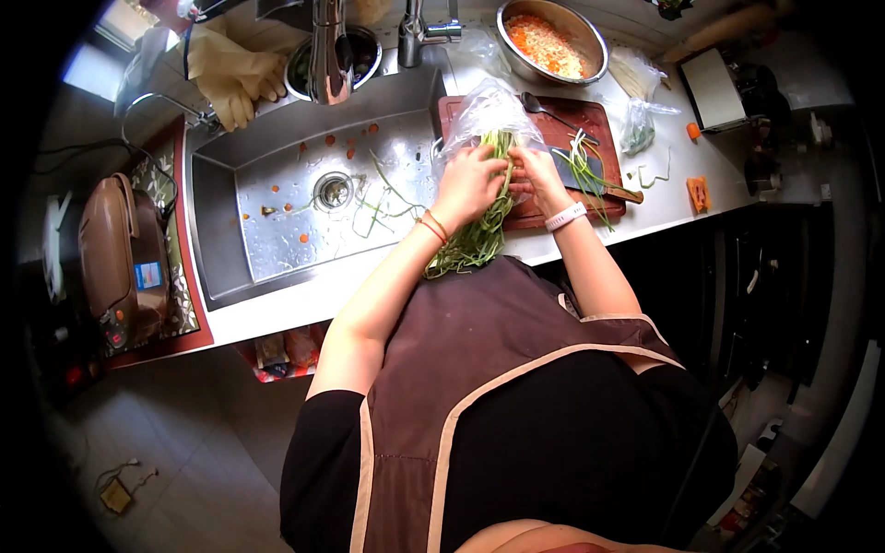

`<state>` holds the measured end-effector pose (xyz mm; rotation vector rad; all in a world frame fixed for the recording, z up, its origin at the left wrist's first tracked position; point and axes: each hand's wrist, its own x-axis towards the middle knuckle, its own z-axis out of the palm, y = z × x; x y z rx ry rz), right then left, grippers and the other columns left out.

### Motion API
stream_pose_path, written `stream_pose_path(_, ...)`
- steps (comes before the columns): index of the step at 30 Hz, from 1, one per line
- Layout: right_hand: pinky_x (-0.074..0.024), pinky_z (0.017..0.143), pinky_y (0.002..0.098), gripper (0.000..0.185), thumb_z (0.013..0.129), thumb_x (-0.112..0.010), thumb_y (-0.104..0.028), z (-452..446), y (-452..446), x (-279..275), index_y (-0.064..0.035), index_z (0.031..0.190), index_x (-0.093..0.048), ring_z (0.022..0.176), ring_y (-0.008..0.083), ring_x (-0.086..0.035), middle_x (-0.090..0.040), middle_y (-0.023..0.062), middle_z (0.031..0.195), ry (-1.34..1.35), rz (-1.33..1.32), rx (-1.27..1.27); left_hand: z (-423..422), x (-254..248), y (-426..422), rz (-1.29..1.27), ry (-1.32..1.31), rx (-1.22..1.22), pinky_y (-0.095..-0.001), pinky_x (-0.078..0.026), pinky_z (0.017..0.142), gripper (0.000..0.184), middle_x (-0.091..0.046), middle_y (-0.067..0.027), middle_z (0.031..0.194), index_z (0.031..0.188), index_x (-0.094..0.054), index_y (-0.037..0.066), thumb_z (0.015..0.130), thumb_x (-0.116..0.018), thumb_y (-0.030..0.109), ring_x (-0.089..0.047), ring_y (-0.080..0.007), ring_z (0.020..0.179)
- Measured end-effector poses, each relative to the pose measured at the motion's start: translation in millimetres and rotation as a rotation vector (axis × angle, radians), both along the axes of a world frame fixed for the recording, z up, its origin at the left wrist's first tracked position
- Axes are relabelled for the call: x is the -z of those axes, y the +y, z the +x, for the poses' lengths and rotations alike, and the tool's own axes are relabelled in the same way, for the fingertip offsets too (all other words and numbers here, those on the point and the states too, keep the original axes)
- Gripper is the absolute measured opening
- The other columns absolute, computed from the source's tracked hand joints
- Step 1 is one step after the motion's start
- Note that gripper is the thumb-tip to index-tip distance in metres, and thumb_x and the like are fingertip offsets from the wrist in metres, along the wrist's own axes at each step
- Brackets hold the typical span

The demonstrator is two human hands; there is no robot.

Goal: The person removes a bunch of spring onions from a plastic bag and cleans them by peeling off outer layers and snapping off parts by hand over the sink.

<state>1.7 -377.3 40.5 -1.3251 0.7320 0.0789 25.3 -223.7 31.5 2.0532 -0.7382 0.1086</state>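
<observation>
A bunch of long thin greens, like garlic chives (472, 241), reaches from a clear plastic bag (484, 109) down over the counter edge against my apron. My left hand (472, 180) is closed around the bunch from the left side. On the other side, my right hand (538, 175) has its fingers bent and pinched at the bag's mouth beside the stems; the bag film and greens partly hide the fingertips. Under the bag lies a red-brown cutting board (595, 120). A knife (619, 192) with several loose green stalks (583, 166) across it rests there, near a dark spoon (542, 109).
On my left is a steel sink (217, 240) with orange scraps and green strands inside, under a faucet (329, 55). A metal bowl (509, 57) of chopped orange and pale food stands at the back. Another bagged item (638, 124) and orange pieces (699, 194) lie right.
</observation>
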Motion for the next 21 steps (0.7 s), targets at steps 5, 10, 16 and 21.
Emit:
stream_pose_path(5, -0.044, 0.041, 0.0252, 0.016, 0.078, -0.065, -0.016, 19.3, -21.1, 27.0, -0.0006, 0.076, -0.06, 0.047, 0.0118, -0.055, -0.058, 0.0039, 0.061, 0.011, -0.309, -0.228, -7.7, -18.1, 3.9, -0.003, 0.17, 0.217, -0.0333, -0.047, 0.074, 0.017, -0.065, -0.0126, 0.086, 0.088, -0.067, 0.003, 0.08, -0.06, 0.016, -0.061, -0.0239, 0.083)
stream_pose_path(10, -0.0452, 0.039, 0.0263, 0.009, 0.081, -0.058, -0.009, 13.1, -29.5, 4.0, -0.0007, 0.077, -0.059, 0.042, 0.0107, -0.051, -0.055, 0.003, 0.059, 0.052, -0.12, -0.164, 5.5, -7.9, 24.6, -0.262, 0.583, -0.047, -0.0266, -0.047, 0.05, 0.016, -0.062, -0.0088, 0.065, 0.087, -0.063, -0.004, 0.082, -0.056, 0.01, -0.059, -0.0134, 0.051)
stream_pose_path(16, -0.0534, 0.058, 0.026, 0.046, 0.086, -0.055, -0.043, -10.4, -17.4, -30.5, 0.0012, 0.099, -0.059, 0.067, 0.0166, -0.062, -0.062, 0.0109, 0.087, 0.319, -0.033, -0.681, 14.5, -1.4, 31.7, 0.001, 0.369, -0.021, -0.0306, -0.048, 0.055, 0.019, -0.063, -0.0106, 0.071, 0.09, -0.064, -0.001, 0.082, -0.056, 0.014, -0.061, -0.0205, 0.059)
stream_pose_path(21, -0.056, 0.053, 0.0288, 0.021, 0.084, -0.052, -0.01, -14.3, -20.2, 20.9, 0.006, 0.097, -0.053, 0.062, 0.0164, -0.062, -0.061, 0.0108, 0.078, -0.013, 0.004, -0.068, 1.6, -26.4, 9.2, 0.086, 0.082, 0.036, -0.039, -0.046, 0.082, 0.031, -0.055, -0.0165, 0.109, 0.102, -0.061, 0.005, 0.08, -0.061, 0.027, -0.054, -0.0309, 0.099)
